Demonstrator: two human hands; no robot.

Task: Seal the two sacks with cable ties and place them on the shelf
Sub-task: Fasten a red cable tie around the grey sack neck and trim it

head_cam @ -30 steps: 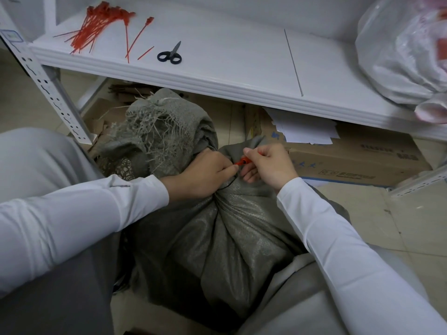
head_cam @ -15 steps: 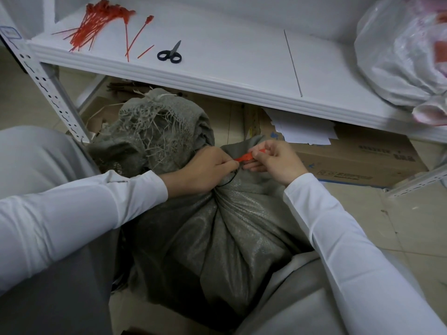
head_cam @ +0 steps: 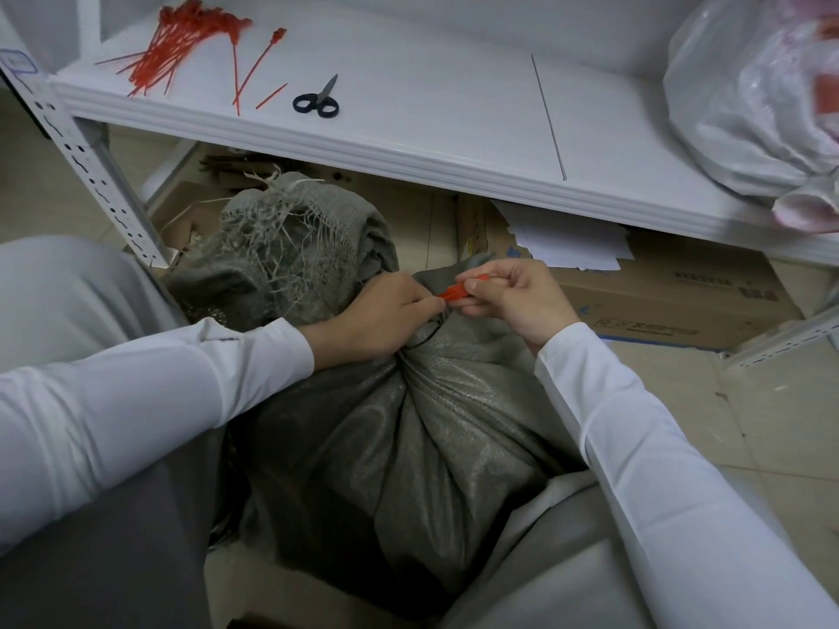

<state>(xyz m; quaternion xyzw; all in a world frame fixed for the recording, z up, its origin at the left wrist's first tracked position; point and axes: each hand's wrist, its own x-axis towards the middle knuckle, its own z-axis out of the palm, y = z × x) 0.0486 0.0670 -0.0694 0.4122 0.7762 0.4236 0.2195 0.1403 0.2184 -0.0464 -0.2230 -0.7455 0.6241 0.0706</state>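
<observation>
A grey woven sack [head_cam: 399,456] stands on the floor between my knees, its neck bunched and its frayed mouth [head_cam: 290,229] flopped to the left. A red cable tie [head_cam: 454,291] circles the neck. My left hand [head_cam: 386,315] grips the gathered neck and pinches the tie's head. My right hand [head_cam: 513,292] pinches the tie's tail just to the right of it. The white shelf [head_cam: 408,129] runs above the sack. A white plastic sack [head_cam: 753,97] lies on the shelf at the far right.
A bundle of red cable ties [head_cam: 181,43] and black-handled scissors [head_cam: 318,99] lie on the shelf's left part. A cardboard box [head_cam: 672,297] with loose papers [head_cam: 567,242] sits under the shelf. A perforated shelf post [head_cam: 91,170] stands at left.
My right hand has drawn the tie's tail up and to the right, away from my left hand. The view has shifted slightly; the sack stays put.
</observation>
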